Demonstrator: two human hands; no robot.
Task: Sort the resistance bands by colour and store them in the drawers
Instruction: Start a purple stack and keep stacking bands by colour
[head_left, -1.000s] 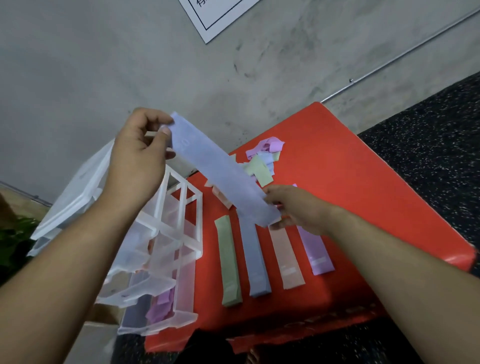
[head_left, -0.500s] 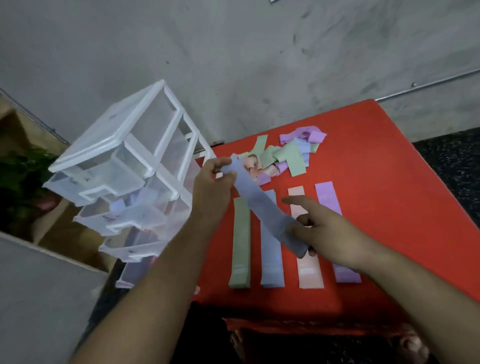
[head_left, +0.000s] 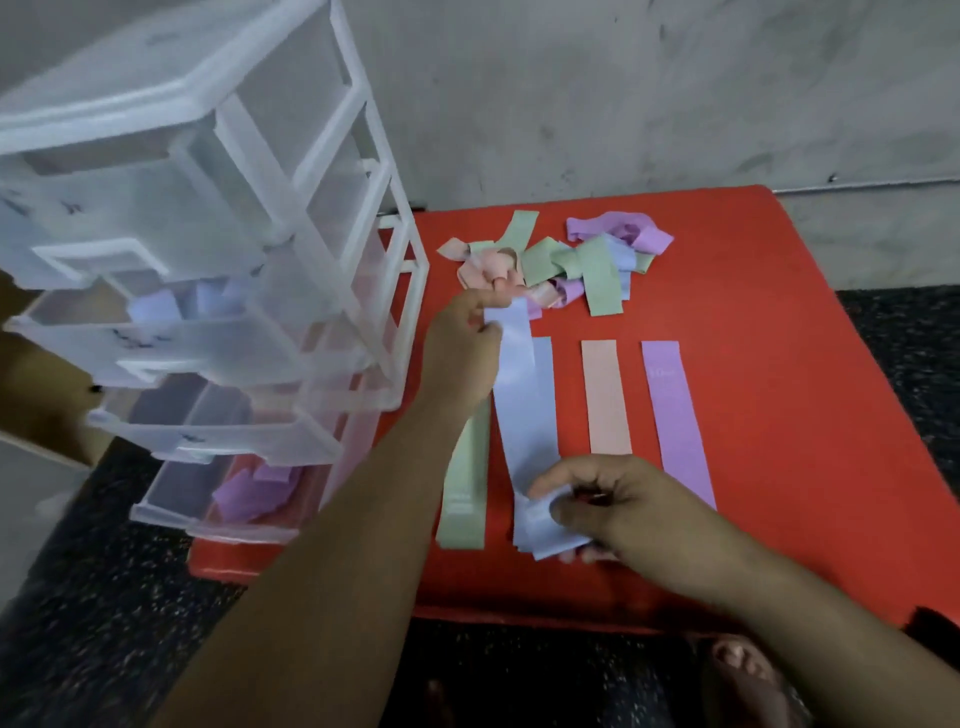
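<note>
A light blue resistance band lies stretched lengthwise over another blue band on the red table. My left hand pinches its far end and my right hand grips its near end. Flat beside it lie a green band, a pink band and a purple band. A tangled heap of mixed bands sits at the table's far side. The clear plastic drawer unit stands at the left, with blue and purple bands in its open drawers.
A grey concrete wall rises behind the table. Dark speckled floor surrounds it. A bare foot shows below the table's near edge. A brown board sits at the far left.
Both hands have brought the blue band down from mid-air onto the blue band on the table. The camera has tilted down and moved nearer.
</note>
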